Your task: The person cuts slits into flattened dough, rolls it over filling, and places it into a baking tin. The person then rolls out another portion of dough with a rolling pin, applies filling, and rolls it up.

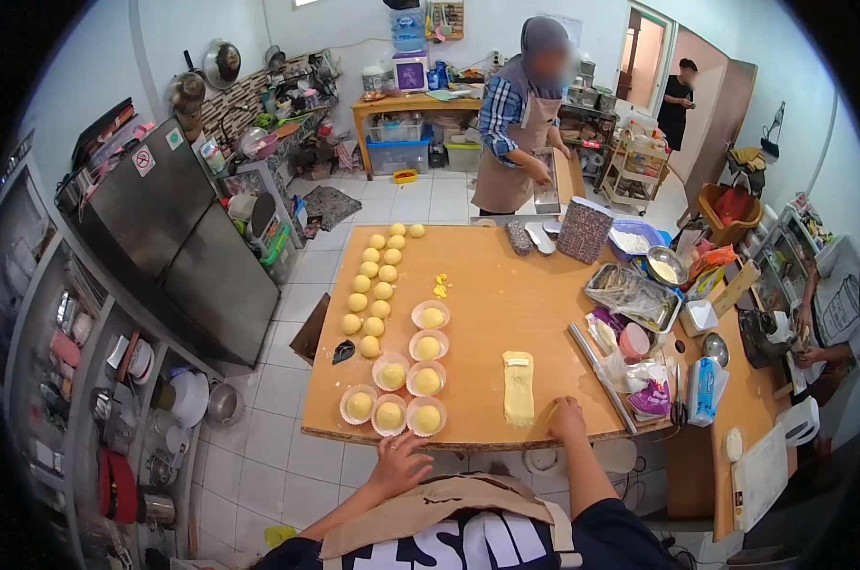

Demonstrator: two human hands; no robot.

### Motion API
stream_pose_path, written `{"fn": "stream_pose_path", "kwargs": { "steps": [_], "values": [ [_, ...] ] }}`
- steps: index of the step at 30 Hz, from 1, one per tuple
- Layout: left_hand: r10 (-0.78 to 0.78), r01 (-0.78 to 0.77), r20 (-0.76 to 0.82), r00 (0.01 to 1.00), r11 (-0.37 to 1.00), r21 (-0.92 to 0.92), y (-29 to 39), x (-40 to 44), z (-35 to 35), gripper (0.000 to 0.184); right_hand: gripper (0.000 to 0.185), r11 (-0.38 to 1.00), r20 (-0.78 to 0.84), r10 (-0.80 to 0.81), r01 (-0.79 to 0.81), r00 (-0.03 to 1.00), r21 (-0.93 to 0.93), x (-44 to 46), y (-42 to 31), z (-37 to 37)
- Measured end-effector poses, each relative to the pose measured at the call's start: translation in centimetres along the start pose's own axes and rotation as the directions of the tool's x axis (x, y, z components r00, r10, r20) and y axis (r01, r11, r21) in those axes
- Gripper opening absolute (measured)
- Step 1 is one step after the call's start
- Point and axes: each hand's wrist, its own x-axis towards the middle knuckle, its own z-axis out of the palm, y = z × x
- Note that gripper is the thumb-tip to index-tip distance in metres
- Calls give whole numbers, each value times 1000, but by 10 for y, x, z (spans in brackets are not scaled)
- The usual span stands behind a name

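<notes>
My left hand (pixel 401 464) is at the table's front edge, fingers apart, its fingertips close to a ball of dough in a white paper cup (pixel 389 416). Whether they touch the cup I cannot tell. Several more dough balls in paper cups (pixel 427 381) stand around it. My right hand (pixel 568 420) rests at the front edge with its fingers curled in; what they hold, if anything, is hidden. Left of that hand lies a flat strip of dough (pixel 518 394) with a pale piece of filling (pixel 517 360) near its far end.
Bare dough balls (pixel 371 255) line the table's left side, near yellow scraps (pixel 440 285). A metal rolling pin (pixel 603 378), scissors (pixel 679 410), a tray (pixel 634 296) and bags crowd the right. Across the table, a person in an apron (pixel 525 142) handles a long tin (pixel 548 180).
</notes>
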Motion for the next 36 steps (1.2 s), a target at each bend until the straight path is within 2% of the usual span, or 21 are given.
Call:
{"fn": "stream_pose_path", "kwargs": {
  "steps": [2, 5, 9, 11, 14, 17, 20, 23, 26, 29, 36],
  "values": [
    [4, -4, -3, 1000, 1000, -12, 2, 6, 0, 17, 64, 999, 35, -17, 19, 999, -48, -4, -7, -10],
    [29, -29, -8, 1000, 999, 13, 4, 20, 6, 18, 78, 995, 59, 1, 5, 998, -102, 0, -7, -7],
    [74, -74, 4, 997, 997, 30, 16, 50, 14, 21, 76, 981, 88, -14, 30, 996, -189, 12, 1, 2],
    [92, -93, 50, 994, 995, 21, 19, 67, 25, 22, 75, 969, 78, -79, 95, 994, -229, 12, 7, 4],
    [46, -18, 154, 987, 983, -182, 22, 93, 48, 32, 74, 939, 150, -144, 183, 978, -290, 8, -1, -23],
    [42, -6, 330, 943, 994, -111, 33, 117, 64, 51, 75, 918, 144, -262, 292, 954, -269, 17, 16, -21],
    [-1, -14, 453, 892, 999, 30, 40, 135, 80, 69, 81, 899, 182, -286, 329, 941, -289, 15, 11, -37],
    [-25, -48, 434, 901, 987, 156, 43, 140, 96, 74, 91, 877, 183, -360, 399, 915, -269, 19, 22, -39],
    [-107, 21, 480, 871, 983, 181, 56, 145, 89, 72, 102, 866, 163, -372, 405, 914, -293, 24, 31, -30],
    [-123, -4, 459, 880, 964, 266, 56, 137, 98, 69, 108, 871, 231, -379, 430, 896, -238, 30, 38, -26],
    [-127, 10, 325, 937, 941, 338, 57, 118, 121, 63, 107, 806, 307, -412, 500, 858, -316, 39, 36, -34]
  ]
}}
